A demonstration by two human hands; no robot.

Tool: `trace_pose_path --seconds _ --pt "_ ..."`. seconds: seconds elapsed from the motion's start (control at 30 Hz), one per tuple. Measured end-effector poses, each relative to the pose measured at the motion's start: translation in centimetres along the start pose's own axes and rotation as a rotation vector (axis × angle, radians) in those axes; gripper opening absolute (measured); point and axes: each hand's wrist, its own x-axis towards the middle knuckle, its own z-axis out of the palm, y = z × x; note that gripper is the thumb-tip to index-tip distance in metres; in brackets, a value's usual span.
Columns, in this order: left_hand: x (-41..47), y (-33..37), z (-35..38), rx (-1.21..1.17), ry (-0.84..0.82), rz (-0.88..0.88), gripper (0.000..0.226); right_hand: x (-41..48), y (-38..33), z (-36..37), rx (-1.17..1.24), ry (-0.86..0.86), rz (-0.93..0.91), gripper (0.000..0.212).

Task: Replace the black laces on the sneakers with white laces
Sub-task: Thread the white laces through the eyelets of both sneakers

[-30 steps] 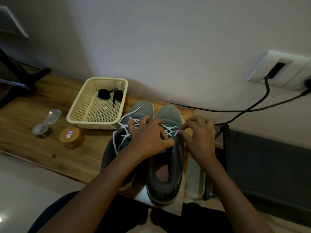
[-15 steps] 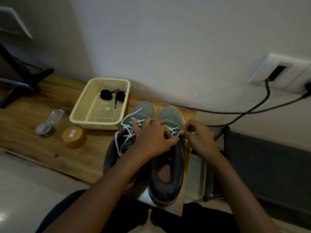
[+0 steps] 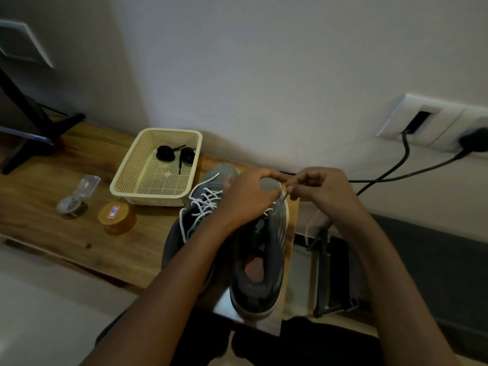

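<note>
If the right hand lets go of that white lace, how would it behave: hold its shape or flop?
Probably flop: beyond the right hand, the white lace hangs limp past the table edge. Likely very light, since a fingertip pinch holds it. Its tip looks stiffer, staying straight.

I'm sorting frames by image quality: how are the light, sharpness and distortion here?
Head view: dim, warm indoor light with soft shadows, no glare; wide-angle bending curves the wall socket plate and table edge; slight motion blur on both hands, left hand and right hand, and the white lace stays readable.
</note>
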Motion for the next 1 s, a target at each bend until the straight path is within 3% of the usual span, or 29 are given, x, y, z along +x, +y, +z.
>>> trace_pose_path --seconds 0.1,0.2,0.47,0.63,0.9,1.0 --pt "-0.7 2.1 -0.5 -0.45 -0.007 0.109 0.019 -0.7 -2.2 -0.9 0.193 0.069 -0.1 0.009" --pt "-1.3 3.3 -1.2 -0.615 0.073 0.187 0.016 -1.4 -4.5 -1.2 0.324 0.159 -0.193 0.011" --pt "-3.7 8.4 -4.0 -0.69 0.15 0.43 0.014 -4.2 -10.3 -2.0 0.516 0.22 -0.401 0.014" --pt "-4.7 10.3 -5.4 -0.646 0.197 0.554 0.017 -5.6 -11.6 -1.8 0.672 0.247 -0.425 0.012" --pt "-5.3 9.5 -5.4 -0.64 0.223 0.471 0.008 -5.6 -11.3 -0.1 0.84 0.263 -0.296 0.011" --pt "-4.9 6.9 -3.9 -0.465 0.249 0.236 0.008 -5.0 -10.6 0.6 0.72 0.41 -0.248 0.012"
